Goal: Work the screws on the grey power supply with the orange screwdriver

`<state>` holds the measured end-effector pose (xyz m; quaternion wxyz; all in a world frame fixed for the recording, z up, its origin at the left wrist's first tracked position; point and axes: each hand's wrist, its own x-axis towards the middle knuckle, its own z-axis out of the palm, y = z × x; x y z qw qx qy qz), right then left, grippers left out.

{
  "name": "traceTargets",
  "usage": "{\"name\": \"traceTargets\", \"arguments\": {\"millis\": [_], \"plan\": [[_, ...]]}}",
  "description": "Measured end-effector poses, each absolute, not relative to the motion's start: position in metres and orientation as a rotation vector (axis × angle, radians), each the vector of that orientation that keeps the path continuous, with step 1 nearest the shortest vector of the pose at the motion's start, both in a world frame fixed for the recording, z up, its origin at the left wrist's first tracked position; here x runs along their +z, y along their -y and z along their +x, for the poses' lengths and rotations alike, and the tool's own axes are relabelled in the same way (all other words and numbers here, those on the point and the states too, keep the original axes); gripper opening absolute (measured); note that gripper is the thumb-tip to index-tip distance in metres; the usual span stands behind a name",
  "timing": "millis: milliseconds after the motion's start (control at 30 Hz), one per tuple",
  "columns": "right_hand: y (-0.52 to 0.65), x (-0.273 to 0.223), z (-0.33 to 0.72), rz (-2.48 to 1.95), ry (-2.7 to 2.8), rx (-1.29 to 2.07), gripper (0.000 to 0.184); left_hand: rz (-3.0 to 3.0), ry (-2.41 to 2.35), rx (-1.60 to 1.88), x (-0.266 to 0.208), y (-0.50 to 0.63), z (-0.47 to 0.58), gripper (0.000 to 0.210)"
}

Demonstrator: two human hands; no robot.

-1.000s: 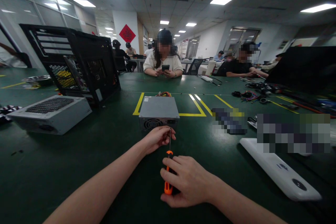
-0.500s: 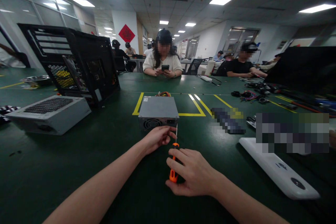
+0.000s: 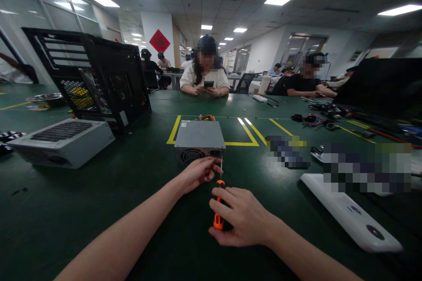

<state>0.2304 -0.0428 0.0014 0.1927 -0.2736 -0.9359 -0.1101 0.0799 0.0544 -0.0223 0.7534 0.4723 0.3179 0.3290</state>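
A grey computer power supply sits on the green table, its fan grille and socket facing me. My right hand grips an orange-handled screwdriver from the right, thumb low and fingers over the handle. The thin shaft points away from me, its tip by the socket end of the power supply. Close to that tip is my left hand, in front of the power supply's face. Two of its fingers reach out, slightly apart, towards the shaft; the others curl. Whether they touch the shaft or a screw, I cannot tell.
To the left stand a second power supply and an open black computer case. A white plastic casing lies at the right, beyond it cables and blurred-out items. A person sits opposite with a phone.
Both hands and the screwdriver keep almost the same place. The view has shifted very slightly; the power supply has not visibly moved on the table.
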Motion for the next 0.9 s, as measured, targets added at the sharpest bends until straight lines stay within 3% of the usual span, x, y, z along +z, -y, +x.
{"name": "traceTargets", "arguments": {"millis": [900], "plan": [[0.0446, 0.0039, 0.2319, -0.789, 2.602, -0.304, 0.030, 1.050, -0.646, 0.726, -0.0165, -0.0495, 0.0780, 0.038]]}}
